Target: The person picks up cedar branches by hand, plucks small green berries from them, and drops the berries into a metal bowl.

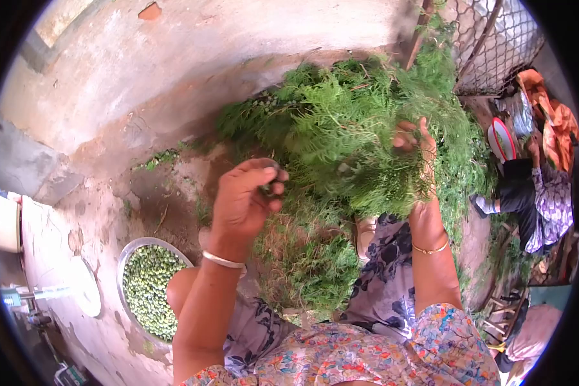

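My right hand (420, 151) grips a feathery green conifer branch (389, 183) whose sprays hang in front of my lap and partly cover the palm. To the left of it, my left hand (248, 193) is raised with its fingers curled around small dark pieces (268, 186), too small to name surely. A large pile of cut green branches (328, 103) lies beyond both hands, against the wall. Beside my left knee stands a round metal basin (123, 283) filled with small green cone-like pieces (151, 289).
Loose green sprigs (321, 270) cover the ground between my feet. A plastered wall (193, 51) runs along the back, with a wire mesh panel (498, 48) at the upper right. Another person (547, 199) sits at the right, near an orange cloth (547, 116). A white round object (83, 289) stands left.
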A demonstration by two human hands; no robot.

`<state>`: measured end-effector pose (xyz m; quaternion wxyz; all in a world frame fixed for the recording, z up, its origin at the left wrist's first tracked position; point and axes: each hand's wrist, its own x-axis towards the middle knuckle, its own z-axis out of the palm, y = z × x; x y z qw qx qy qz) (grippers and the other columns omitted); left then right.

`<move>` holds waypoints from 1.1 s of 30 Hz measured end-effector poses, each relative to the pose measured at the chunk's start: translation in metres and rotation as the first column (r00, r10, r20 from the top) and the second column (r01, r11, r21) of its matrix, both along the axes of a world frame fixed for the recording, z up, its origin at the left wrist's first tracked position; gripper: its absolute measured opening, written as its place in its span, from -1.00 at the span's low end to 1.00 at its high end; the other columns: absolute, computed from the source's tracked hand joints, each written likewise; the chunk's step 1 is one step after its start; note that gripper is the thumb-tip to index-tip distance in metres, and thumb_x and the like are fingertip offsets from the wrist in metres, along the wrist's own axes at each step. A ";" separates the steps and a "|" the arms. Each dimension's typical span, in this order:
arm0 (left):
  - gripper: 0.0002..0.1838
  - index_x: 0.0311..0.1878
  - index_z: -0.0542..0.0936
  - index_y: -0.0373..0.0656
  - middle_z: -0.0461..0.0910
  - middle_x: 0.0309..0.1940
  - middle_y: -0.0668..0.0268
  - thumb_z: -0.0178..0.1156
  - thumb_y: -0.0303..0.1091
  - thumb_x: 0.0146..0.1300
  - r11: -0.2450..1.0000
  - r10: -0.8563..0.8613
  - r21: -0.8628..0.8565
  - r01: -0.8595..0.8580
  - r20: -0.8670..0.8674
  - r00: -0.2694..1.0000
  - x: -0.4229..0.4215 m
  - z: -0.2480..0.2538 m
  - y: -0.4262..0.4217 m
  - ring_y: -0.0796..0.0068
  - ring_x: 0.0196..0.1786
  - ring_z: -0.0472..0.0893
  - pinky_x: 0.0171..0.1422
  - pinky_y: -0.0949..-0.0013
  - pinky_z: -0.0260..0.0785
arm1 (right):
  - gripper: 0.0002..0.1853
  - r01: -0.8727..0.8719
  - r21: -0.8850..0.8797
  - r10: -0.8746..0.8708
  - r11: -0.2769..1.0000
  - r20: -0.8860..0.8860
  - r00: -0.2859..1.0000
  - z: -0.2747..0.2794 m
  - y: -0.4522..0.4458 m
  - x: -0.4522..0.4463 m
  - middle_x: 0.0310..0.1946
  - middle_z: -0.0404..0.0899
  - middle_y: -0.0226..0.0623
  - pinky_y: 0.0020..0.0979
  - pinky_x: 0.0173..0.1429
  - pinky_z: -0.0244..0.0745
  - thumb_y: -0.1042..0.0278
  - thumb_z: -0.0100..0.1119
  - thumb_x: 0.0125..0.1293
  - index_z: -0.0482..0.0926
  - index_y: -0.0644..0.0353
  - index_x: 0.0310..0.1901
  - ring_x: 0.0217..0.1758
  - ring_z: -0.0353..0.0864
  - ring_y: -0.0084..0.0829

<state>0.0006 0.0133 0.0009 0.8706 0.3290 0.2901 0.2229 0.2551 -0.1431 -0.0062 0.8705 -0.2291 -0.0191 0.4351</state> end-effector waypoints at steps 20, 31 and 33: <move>-0.79 -0.30 0.58 -0.38 0.58 -0.47 0.40 0.32 -0.47 0.00 0.660 -0.244 0.664 0.351 -0.253 0.936 0.038 -0.018 -0.032 0.73 -0.41 0.43 -0.30 0.52 0.35 | -0.59 -0.057 -0.349 0.040 0.936 -0.055 0.998 0.009 0.009 -0.032 -0.69 0.13 -0.60 -0.58 -0.53 0.18 -0.06 0.15 0.24 0.34 0.12 -0.46 -0.70 0.10 -0.64; -0.84 -0.33 0.58 -0.31 0.51 -0.58 0.41 0.31 -0.46 0.02 0.824 -0.404 0.296 0.483 -0.291 0.868 0.038 -0.026 -0.053 0.69 -0.62 0.39 -0.58 0.58 0.17 | -0.60 -0.018 -0.425 -0.037 0.905 -0.121 0.992 0.014 0.007 -0.031 -0.73 0.11 -0.61 -0.55 -0.52 0.18 -0.05 0.16 0.23 0.37 0.12 -0.49 -0.71 0.12 -0.62; -0.83 -0.32 0.57 -0.31 0.51 -0.57 0.40 0.31 -0.47 0.02 0.853 -0.437 0.211 0.478 -0.212 0.874 0.035 -0.025 -0.056 0.67 -0.61 0.39 -0.57 0.56 0.17 | -0.61 -0.012 -0.399 -0.044 0.917 -0.130 0.991 0.014 0.006 -0.028 -0.74 0.12 -0.60 -0.54 -0.52 0.18 -0.04 0.15 0.24 0.38 0.12 -0.49 -0.71 0.11 -0.62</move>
